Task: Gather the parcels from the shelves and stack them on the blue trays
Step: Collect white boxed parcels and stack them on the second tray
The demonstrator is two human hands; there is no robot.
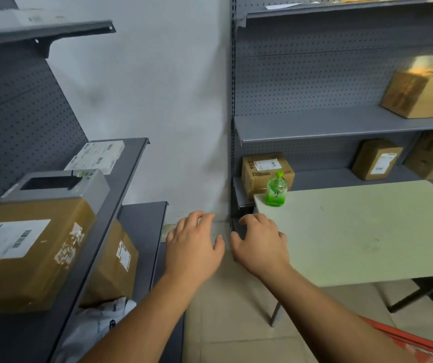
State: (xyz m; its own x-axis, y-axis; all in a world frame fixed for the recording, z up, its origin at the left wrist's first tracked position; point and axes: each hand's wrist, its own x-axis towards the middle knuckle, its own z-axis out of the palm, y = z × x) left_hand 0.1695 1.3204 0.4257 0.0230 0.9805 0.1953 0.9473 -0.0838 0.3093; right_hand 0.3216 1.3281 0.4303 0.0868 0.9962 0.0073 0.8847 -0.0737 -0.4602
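Both hands are out in front, between the two shelving units, and hold nothing. The left hand (193, 247) and right hand (261, 244) hang side by side, near each other but apart, fingers spread and loosely bent, palms down. Neither grip is on anything.

Parcels lie on both sides. On the left grey metal shelf (129, 163): a large brown cardboard parcel with a white label (26, 252) nearest, a grey box with a dark rectangular opening (53, 187) just behind it, and flat white labelled packets (96, 158) farther back. One shelf lower: a smaller brown cardboard box (115, 268) and a white plastic mailer bag (97, 323).

On the right grey pegboard shelving (315, 74): a brown box with a white label (265, 174) at the far left end of the low shelf, two more brown boxes farther right, and one large box on the shelf above.

A pale green desk (354, 231) stands at right, with a green plastic drink bottle (276, 189) on its far left corner, in front of that low box.

No blue tray is in view.

Judged step: between pickups, choosing the next parcel. Next move calls for a two-handed grip on opposite sides of a box. The left large parcel looks closest. The bottle could be knocked if the low right box is taken.
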